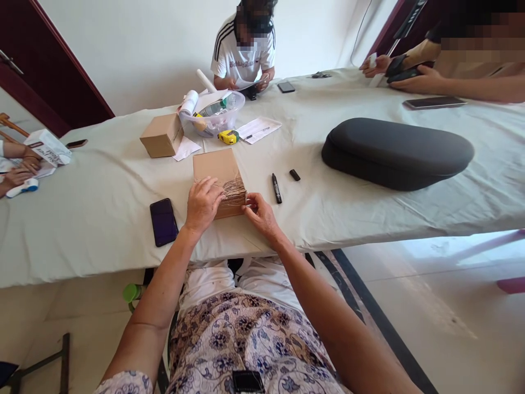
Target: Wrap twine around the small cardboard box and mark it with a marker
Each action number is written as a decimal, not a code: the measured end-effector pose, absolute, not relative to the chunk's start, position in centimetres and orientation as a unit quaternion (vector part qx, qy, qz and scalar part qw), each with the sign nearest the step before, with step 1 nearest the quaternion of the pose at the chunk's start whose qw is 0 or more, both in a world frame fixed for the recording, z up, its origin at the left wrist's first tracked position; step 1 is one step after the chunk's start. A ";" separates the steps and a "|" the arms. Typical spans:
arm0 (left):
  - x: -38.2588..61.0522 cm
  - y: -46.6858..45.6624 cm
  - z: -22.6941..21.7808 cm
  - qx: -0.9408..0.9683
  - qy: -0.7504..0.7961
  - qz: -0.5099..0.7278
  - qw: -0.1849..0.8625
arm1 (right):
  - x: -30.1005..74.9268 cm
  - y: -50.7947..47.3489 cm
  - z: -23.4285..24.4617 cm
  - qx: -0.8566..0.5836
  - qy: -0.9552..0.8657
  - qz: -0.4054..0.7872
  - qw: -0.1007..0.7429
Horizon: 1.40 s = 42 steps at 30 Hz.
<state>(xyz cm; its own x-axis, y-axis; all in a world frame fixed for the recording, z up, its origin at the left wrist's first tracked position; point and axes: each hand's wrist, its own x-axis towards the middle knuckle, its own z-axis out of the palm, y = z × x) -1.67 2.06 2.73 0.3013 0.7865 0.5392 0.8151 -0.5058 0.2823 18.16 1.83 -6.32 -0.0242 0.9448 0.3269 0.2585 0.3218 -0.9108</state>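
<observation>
Cardboard box [215, 164] is set flat on the counter [303, 232], near the wearer's edge; everything else is placed relative to it. Thin dark strands [234, 189], string-like but too small to be sure, are seen across the box's near right part. The box top is touched by the left hand [202, 203], fingers bent, tips at the strands; whether anything is pinched in that grip cannot be told. The box's right edge is met by the right hand [262, 218], thumb and fingers curled close to it; whether its grip is closed on a strand or only rested on the edge cannot be told either.

Step in hand, as judged: strands being worked at the box's right edge. Best done with the box steadied by light left-hand pressure, top not dented, strands laid flat and side by side, fine work left to the right fingertips. Any pull is better kept low and even, else the box may be skewed or strands slipped. Right of the box, the marker [276, 189] is seen uncapped, its cap [294, 175] farther right; contact by the right wrist or sleeve-side forearm should be avoided.
</observation>
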 end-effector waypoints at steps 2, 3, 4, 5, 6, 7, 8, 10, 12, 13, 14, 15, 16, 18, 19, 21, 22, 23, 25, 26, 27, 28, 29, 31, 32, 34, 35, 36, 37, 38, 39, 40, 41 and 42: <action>-1.7 2.1 3.1 -0.821 -0.492 -0.288 0.033 | 18.1 1.9 -6.4 -0.470 -0.630 0.340 0.515; -1.7 2.2 3.4 -0.829 -0.489 -0.270 0.040 | 18.1 1.9 -6.4 -0.468 -0.629 0.343 0.517; -1.7 2.2 3.7 -0.835 -0.485 -0.253 0.048 | 18.1 1.9 -6.4 -0.468 -0.629 0.345 0.516; -1.7 2.3 4.0 -0.842 -0.482 -0.237 0.057 | 18.1 1.9 -6.4 -0.469 -0.631 0.346 0.512; -1.6 2.3 4.3 -0.847 -0.478 -0.222 0.064 | 18.1 1.9 -6.4 -0.471 -0.635 0.346 0.505; -1.5 2.4 4.5 -0.852 -0.475 -0.210 0.070 | 18.1 1.8 -6.4 -0.473 -0.640 0.347 0.496; -1.4 2.4 4.7 -0.855 -0.472 -0.201 0.074 | 18.1 1.7 -6.3 -0.475 -0.645 0.347 0.488; -1.1 2.5 4.8 -0.860 -0.466 -0.194 0.078 | 18.0 1.6 -6.3 -0.477 -0.650 0.350 0.477; -1.0 2.6 4.8 -0.862 -0.462 -0.190 0.085 | 17.9 1.6 -6.2 -0.485 -0.651 0.347 0.471; -1.0 2.6 4.8 -0.863 -0.460 -0.187 0.092 | 17.9 1.6 -6.2 -0.490 -0.651 0.343 0.468; -1.0 2.5 4.8 -0.864 -0.458 -0.181 0.098 | 17.9 1.7 -6.2 -0.494 -0.652 0.338 0.466; -1.0 2.5 4.8 -0.866 -0.457 -0.174 0.104 | 17.8 1.7 -6.2 -0.498 -0.653 0.330 0.466; -1.0 2.5 4.9 -0.869 -0.454 -0.168 0.108 | 17.8 1.7 -6.2 -0.499 -0.656 0.320 0.467; -0.9 2.3 5.1 -0.875 -0.447 -0.155 0.108 | 17.8 1.8 -6.2 -0.499 -0.664 0.298 0.470; -0.8 2.2 5.3 -0.877 -0.444 -0.147 0.106 | 17.8 1.8 -6.2 -0.500 -0.669 0.288 0.468; -0.4 2.1 5.9 -0.882 -0.443 -0.121 0.104 | 17.8 1.7 -6.1 -0.500 -0.681 0.273 0.459; -0.1 2.0 6.2 -0.884 -0.444 -0.102 0.105 | 17.8 1.6 -6.0 -0.498 -0.690 0.267 0.453; 0.1 1.9 6.5 -0.886 -0.444 -0.081 0.108 | 17.8 1.6 -5.9 -0.493 -0.698 0.261 0.449; 0.7 1.9 7.1 -0.888 -0.444 -0.042 0.116 | 17.8 1.5 -5.8 -0.481 -0.715 0.246 0.444; 0.9 1.9 7.3 -0.888 -0.444 -0.028 0.119 | 17.8 1.4 -5.7 -0.475 -0.722 0.240 0.442; 1.1 1.9 7.4 -0.887 -0.445 -0.020 0.122 | 17.8 1.4 -5.7 -0.473 -0.726 0.235 0.442; 1.1 1.9 7.5 -0.886 -0.446 -0.017 0.124 | 17.8 1.5 -5.7 -0.472 -0.727 0.231 0.442; 1.1 1.9 7.4 -0.885 -0.447 -0.018 0.126 | 17.8 1.5 -5.8 -0.472 -0.728 0.229 0.441; 0.9 1.9 7.1 -0.883 -0.449 -0.033 0.136 | 17.8 1.6 -5.9 -0.472 -0.728 0.229 0.441; 0.7 1.8 6.8 -0.881 -0.448 -0.044 0.145 | 17.7 1.6 -6.0 -0.472 -0.728 0.230 0.441; 0.3 1.8 6.2 -0.877 -0.444 -0.074 0.166 | 17.7 1.7 -6.1 -0.467 -0.729 0.233 0.443; 0.1 1.8 5.8 -0.876 -0.439 -0.091 0.176 | 17.7 1.7 -6.1 -0.465 -0.730 0.233 0.444; -0.1 1.8 5.4 -0.875 -0.434 -0.107 0.186 | 17.7 1.7 -6.1 -0.464 -0.730 0.233 0.445; -0.2 1.8 5.1 -0.873 -0.429 -0.125 0.195 | 17.7 1.7 -6.0 -0.464 -0.730 0.232 0.445; -0.3 1.8 4.8 -0.870 -0.427 -0.142 0.204 | 17.7 1.6 -6.0 -0.465 -0.730 0.233 0.444; -0.4 1.8 4.5 -0.865 -0.425 -0.158 0.214 | 17.8 1.5 -5.9 -0.467 -0.729 0.235 0.442; -0.4 1.8 4.2 -0.860 -0.424 -0.171 0.227 | 17.8 1.4 -5.8 -0.471 -0.724 0.238 0.444; -0.4 1.8 4.0 -0.854 -0.423 -0.182 0.241 | 17.7 1.3 -5.7 -0.478 -0.715 0.240 0.451; -0.4 1.8 3.8 -0.849 -0.421 -0.189 0.257 | 17.6 1.1 -5.5 -0.486 -0.700 0.240 0.466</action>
<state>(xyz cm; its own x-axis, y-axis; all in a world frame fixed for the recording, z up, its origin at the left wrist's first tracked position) -0.38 1.77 3.79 0.5741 0.6178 0.5374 0.8121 -0.5132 -0.2776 17.63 1.15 -5.51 -0.0946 0.9034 0.4182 0.4558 0.4128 -0.7886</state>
